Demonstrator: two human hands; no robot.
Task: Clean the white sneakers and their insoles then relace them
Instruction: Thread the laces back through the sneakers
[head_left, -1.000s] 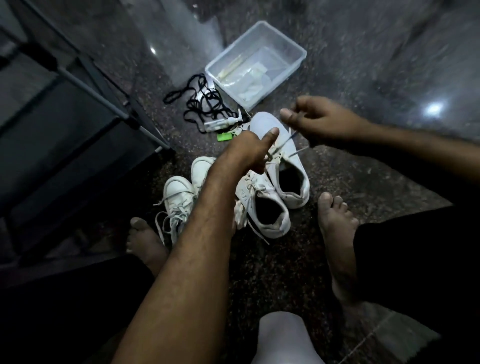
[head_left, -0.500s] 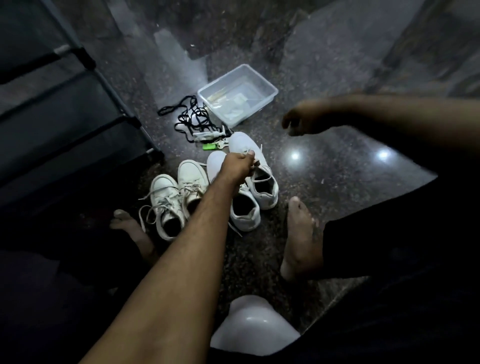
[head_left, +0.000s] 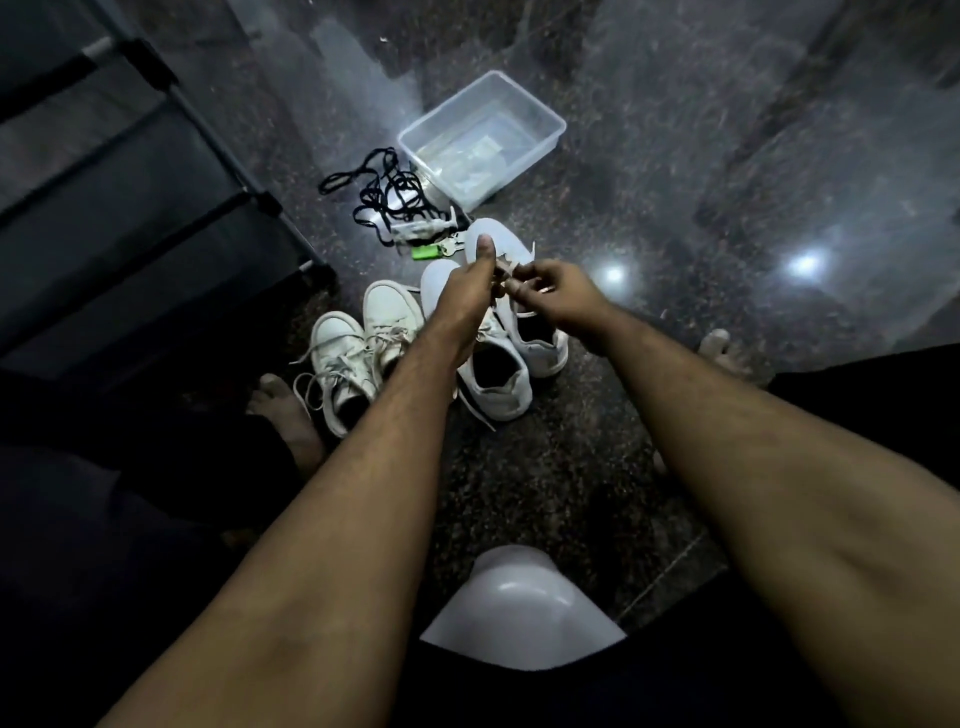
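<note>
Both hands are bunched together right above the far white sneaker, the rightmost of four white shoes on the dark stone floor. Left hand has fingers curled in with the thumb sticking up, its grip clenched on a pale lace. Right hand pinches the same lace just beside it, fingers tucked tight. Next sneaker sits touching it on the left, the scruffier laced pair beyond that. Past the far sneaker's toe: black laces and a clear plastic tub.
</note>
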